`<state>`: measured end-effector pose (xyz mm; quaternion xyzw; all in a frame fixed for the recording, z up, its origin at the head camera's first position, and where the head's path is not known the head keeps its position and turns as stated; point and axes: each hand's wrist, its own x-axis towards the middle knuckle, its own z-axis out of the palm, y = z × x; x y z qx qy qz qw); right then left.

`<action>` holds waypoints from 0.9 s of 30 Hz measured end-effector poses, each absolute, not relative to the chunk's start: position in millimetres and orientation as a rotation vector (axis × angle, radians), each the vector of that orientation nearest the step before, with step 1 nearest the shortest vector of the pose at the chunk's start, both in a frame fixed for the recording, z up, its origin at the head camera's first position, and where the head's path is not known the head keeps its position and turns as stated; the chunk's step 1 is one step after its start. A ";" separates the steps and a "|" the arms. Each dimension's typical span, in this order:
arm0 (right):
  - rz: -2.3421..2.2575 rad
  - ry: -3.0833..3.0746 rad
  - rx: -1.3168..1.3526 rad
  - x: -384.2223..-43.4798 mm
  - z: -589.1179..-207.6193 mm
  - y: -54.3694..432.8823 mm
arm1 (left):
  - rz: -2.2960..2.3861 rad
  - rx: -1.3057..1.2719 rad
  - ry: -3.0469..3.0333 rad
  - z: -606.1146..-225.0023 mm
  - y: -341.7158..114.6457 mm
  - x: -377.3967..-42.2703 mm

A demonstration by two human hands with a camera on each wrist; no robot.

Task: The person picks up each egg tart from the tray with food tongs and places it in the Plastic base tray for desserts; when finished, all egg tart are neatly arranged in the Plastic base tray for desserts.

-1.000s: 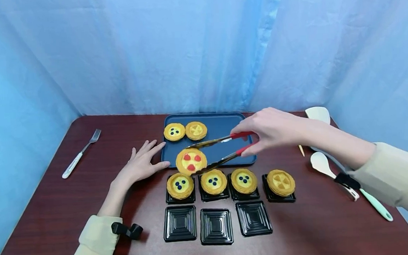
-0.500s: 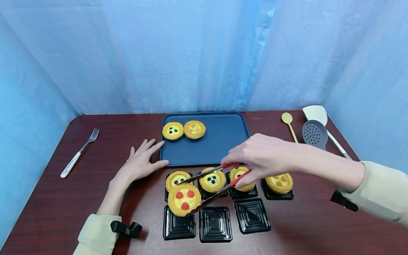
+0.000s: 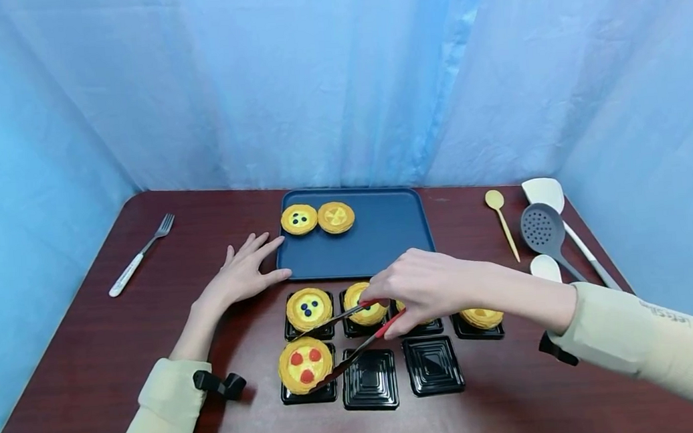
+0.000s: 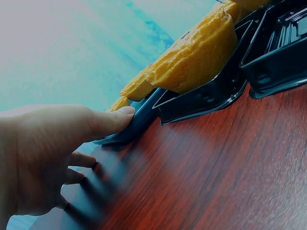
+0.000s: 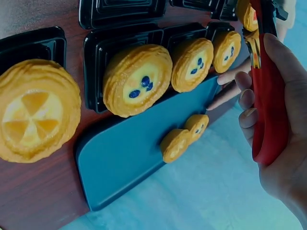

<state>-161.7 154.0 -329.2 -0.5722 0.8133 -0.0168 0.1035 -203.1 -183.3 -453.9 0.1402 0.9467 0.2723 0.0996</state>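
My right hand (image 3: 426,288) grips red-handled tongs (image 3: 390,324), their arms around a tart with three red pieces (image 3: 305,367). This tart is at the front-left black square tray (image 3: 325,396); whether it rests fully on it cannot be told. The left hand (image 3: 244,270) lies with spread fingers at the left edge of a blue tray (image 3: 383,224), its thumb against the rim in the left wrist view. Behind the held tart, a blueberry-topped tart (image 3: 309,308) sits in a black tray. In the right wrist view, the fingers wrap the tongs' red handle (image 5: 271,115).
A blueberry tart (image 3: 299,219) and a yellow-wedge tart (image 3: 336,217) lie on the blue tray. Two bare black trays, one at front middle (image 3: 370,379), another beside it (image 3: 432,365), stand nearby. A fork (image 3: 141,256) lies left; a slotted spoon (image 3: 542,226) and other utensils lie right.
My right hand has brought the red-topped tart in the tongs from the blue tray's front edge toward me, down to the front-left black tray. The left hand has stayed in place.
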 end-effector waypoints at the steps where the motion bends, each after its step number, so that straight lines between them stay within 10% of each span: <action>1: -0.043 2.400 -1.689 -161.7 -330.2 153.9 | 0.807 0.414 2.798 -453.5 -183.2 -203.2; 27: -0.025 2.380 -1.665 -164.8 -340.8 152.7 | 0.797 0.400 2.787 -454.2 -184.5 -205.1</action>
